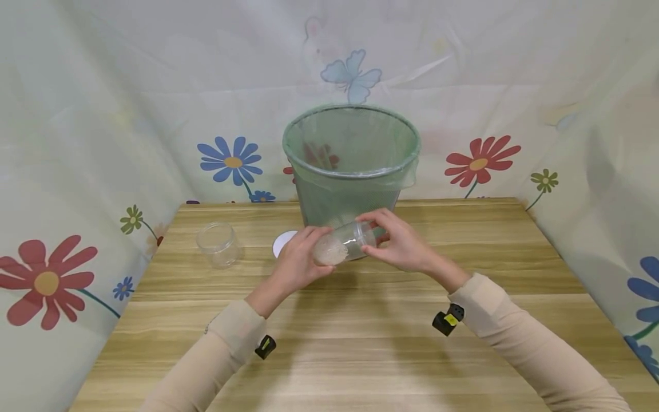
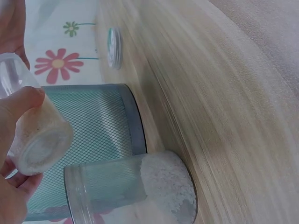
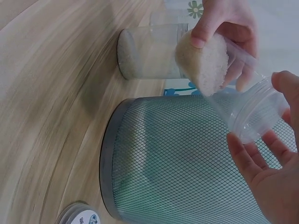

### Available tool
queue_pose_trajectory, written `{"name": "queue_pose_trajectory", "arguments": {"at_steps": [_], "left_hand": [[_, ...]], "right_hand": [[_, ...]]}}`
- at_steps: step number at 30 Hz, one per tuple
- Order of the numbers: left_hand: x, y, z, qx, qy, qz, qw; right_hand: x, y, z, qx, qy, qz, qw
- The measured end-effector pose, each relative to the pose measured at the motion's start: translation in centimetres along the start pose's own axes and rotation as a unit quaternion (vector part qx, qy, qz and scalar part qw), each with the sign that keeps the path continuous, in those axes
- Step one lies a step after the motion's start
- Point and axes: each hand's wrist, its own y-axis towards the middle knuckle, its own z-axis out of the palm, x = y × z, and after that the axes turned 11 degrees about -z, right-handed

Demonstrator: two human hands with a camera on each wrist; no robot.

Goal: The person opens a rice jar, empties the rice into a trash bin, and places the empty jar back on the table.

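Note:
A clear plastic jar (image 1: 355, 240) of white, rice-like grains (image 3: 215, 63) is held tilted, nearly on its side, in front of the bin. My left hand (image 1: 301, 257) grips its base end, where the grains have slid into a slope. At the threaded neck, the thumb and fingers of my right hand (image 1: 404, 240) hold the rim end. A second clear jar (image 2: 112, 182), with white grains in its bottom, stands upright on the table beside the bin. In the head view a white disc (image 1: 282, 242) peeks out behind my left hand.
A green-lined mesh bin (image 1: 340, 197) stands at the table's back edge. Left of it sits another clear jar (image 1: 218, 246). A round lid (image 2: 114, 48) lies on the wood-grain table (image 1: 334, 355) at the bin's other side. Flower-printed sheeting (image 1: 226, 97) encloses the back and sides.

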Motion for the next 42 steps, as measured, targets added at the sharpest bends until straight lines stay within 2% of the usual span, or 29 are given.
{"name": "queue_pose_trajectory", "arguments": {"at_steps": [7,13,18,23,27,31,37,42], "left_hand": [[-0.01,0.08,-0.1,0.003,-0.005,0.002,1.0],[0.08,0.03,-0.06,0.005,0.002,0.001,1.0],[0.14,-0.03,0.01,0.003,0.002,0.0,1.0],[0.21,-0.04,0.05,-0.002,0.003,-0.001,1.0],[0.26,-0.02,0.08,-0.013,-0.004,0.002,0.9999],[0.38,-0.06,0.11,-0.016,0.0,0.005,0.9999],[0.12,-0.14,-0.08,-0.022,0.003,0.02,0.9996],[-0.07,-0.21,-0.11,-0.027,0.011,0.027,0.9992]], "right_hand": [[-0.2,-0.11,-0.12,0.014,0.037,-0.003,0.9992],[-0.38,-0.21,0.14,0.013,0.057,-0.033,0.9978],[-0.5,-0.39,0.32,0.016,0.024,-0.06,0.9978],[-0.42,-0.56,0.22,0.018,-0.016,-0.062,0.9978],[-0.26,-0.49,0.2,-0.005,-0.031,-0.047,0.9984],[0.02,-0.27,0.28,-0.022,-0.037,-0.015,0.999],[0.37,-0.21,0.07,-0.011,-0.054,0.035,0.9979],[0.44,-0.16,-0.06,0.002,-0.044,0.05,0.9977]]}}
